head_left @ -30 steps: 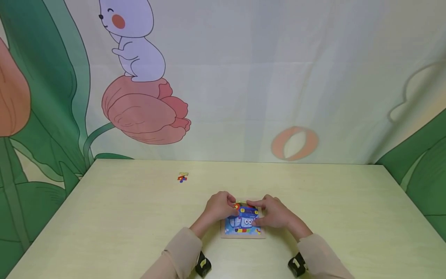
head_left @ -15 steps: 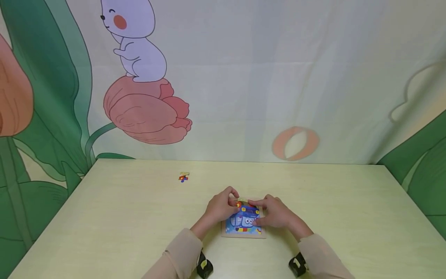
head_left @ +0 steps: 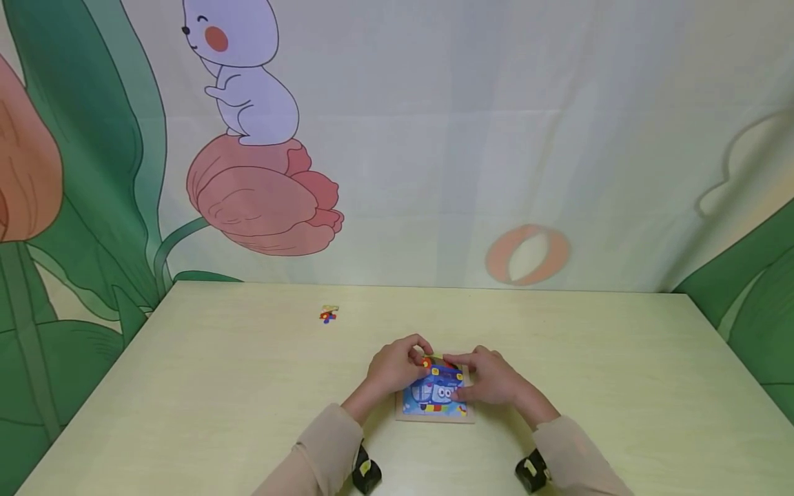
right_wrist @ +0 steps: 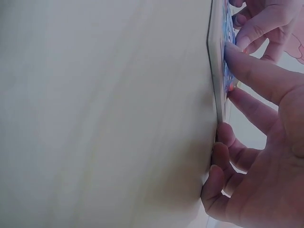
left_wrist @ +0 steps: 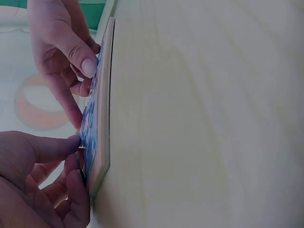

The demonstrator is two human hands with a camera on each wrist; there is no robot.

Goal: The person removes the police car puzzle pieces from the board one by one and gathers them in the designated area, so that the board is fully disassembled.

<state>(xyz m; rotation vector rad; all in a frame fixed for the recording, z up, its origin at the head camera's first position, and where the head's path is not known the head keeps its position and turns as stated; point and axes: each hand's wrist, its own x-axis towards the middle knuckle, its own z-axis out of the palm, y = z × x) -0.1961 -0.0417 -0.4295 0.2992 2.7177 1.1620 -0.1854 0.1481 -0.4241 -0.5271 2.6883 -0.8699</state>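
Over the puzzle (head_left: pixel 434 418), close to the person's side of the table (head_left: pixel 205 386), both hands work near each other yet apart. At its far left corner the left hand (head_left: pixel 395 366) pinches what looks like a thin piece (left_wrist: pixel 82 147) between thumb and fingers. The right hand (head_left: pixel 493 379) spreads over the right side, thumb on the picture, index finger reaching to the far edge, the other fingers curled beside the board and touching the table. Lying flat in a pale wooden frame, the puzzle shows a blue vehicle with big white eyes. Beige sleeves (head_left: pixel 329 441) cover the forearms, and a black device (head_left: pixel 367 475) sits under each wrist. Farther off, toward the table's back left, a few bright loose pieces (head_left: pixel 327 317) lie clustered. Behind hangs a printed backdrop (head_left: pixel 403 172): a white animal (head_left: pixel 257 103) on a pink flower (head_left: pixel 260 196), green leaves (head_left: pixel 105 172) and an orange ring (head_left: pixel 528 255).
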